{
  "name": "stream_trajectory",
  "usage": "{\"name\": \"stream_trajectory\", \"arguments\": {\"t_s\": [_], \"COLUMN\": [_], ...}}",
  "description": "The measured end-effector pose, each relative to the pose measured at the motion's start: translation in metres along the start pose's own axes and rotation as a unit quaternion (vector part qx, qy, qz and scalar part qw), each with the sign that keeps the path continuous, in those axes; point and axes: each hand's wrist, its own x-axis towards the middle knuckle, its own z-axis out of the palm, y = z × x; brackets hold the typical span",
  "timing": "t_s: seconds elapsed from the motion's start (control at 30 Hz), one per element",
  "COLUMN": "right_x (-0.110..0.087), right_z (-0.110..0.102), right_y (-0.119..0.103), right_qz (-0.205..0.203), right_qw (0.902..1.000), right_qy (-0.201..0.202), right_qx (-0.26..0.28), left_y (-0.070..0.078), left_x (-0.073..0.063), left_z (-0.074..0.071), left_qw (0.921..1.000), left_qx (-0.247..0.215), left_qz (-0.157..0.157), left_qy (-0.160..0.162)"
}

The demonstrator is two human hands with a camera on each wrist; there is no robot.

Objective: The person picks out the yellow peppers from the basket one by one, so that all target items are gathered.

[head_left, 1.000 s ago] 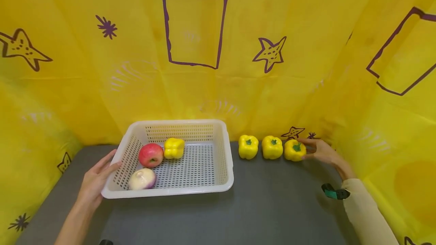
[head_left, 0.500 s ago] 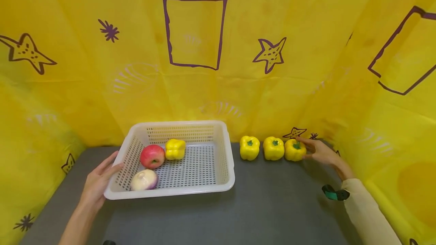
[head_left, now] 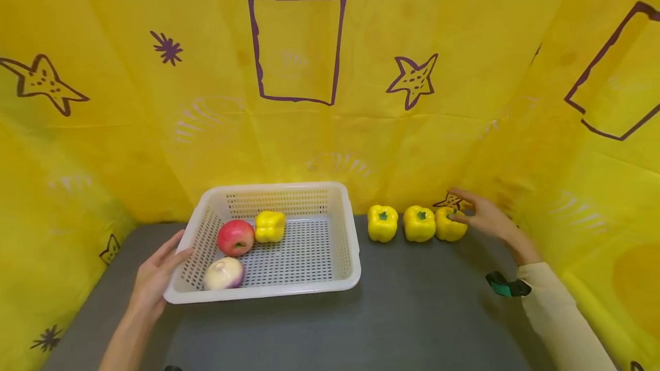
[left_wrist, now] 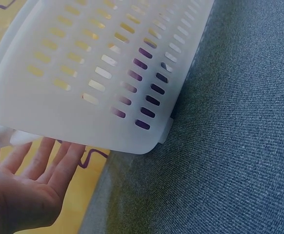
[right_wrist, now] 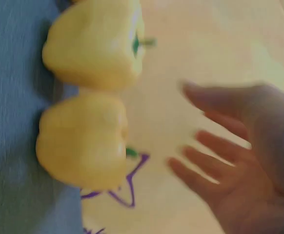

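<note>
My left hand (head_left: 157, 273) holds the left rim of a white plastic basket (head_left: 268, 291), thumb over the rim and fingers outside the wall. Inside the basket lie a red apple (head_left: 235, 237), a yellow bell pepper (head_left: 270, 227) and a white-and-purple turnip (head_left: 224, 273). On the table to its right stand three more yellow peppers in a row: the left pepper (head_left: 382, 224), the middle pepper (head_left: 419, 224) and the right pepper (head_left: 450, 227). Over the right pepper my right hand (head_left: 487, 216) is spread; in the right wrist view its fingers are apart from the peppers.
The grey cloth-covered table (head_left: 402, 308) meets a yellow curtain (head_left: 289, 147) with purple drawings right behind the basket and peppers. Another stretch of curtain (head_left: 582, 228) closes in on the right side, near my right arm. A dark strap (head_left: 507, 285) is on my right wrist.
My right hand has let go of the right pepper and lifted up off it. The right pepper stays in the row beside the middle one. My left hand keeps its hold on the basket.
</note>
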Motion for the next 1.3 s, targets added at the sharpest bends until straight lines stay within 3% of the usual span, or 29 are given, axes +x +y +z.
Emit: {"name": "stream_trajectory", "arguments": {"t_s": [0.17,0.3,0.47,0.93,1.17,1.3], "right_x": [0.012,0.024,0.039,0.076,0.09,0.097], "right_z": [0.007,0.013,0.024,0.058,0.074,0.084], "right_y": [-0.028,-0.049,-0.073,-0.134,-0.151,-0.163], "right_qz": [-0.017,-0.015,0.004,-0.001,0.013,0.044], "right_qw": [0.9947,0.9911,0.993,0.9932,0.9984,0.9942], "right_qy": [0.101,0.132,0.117,0.113,0.028,-0.012], "right_qx": [-0.008,0.003,0.014,0.028,0.048,0.097], "left_y": [0.002,0.004,0.005,0.004,0.001,-0.002], "left_x": [-0.001,-0.002,0.0,0.004,0.002,0.002], "left_z": [0.001,0.0,-0.001,0.002,-0.001,-0.002], "left_qw": [0.9999,0.9999,0.9999,0.9997,1.0,0.9999], "left_qx": [-0.003,-0.004,-0.003,-0.009,-0.005,-0.015], "left_qz": [0.012,0.011,0.011,0.021,0.004,-0.003], "left_qy": [0.0,0.0,-0.005,-0.007,-0.002,-0.004]}}
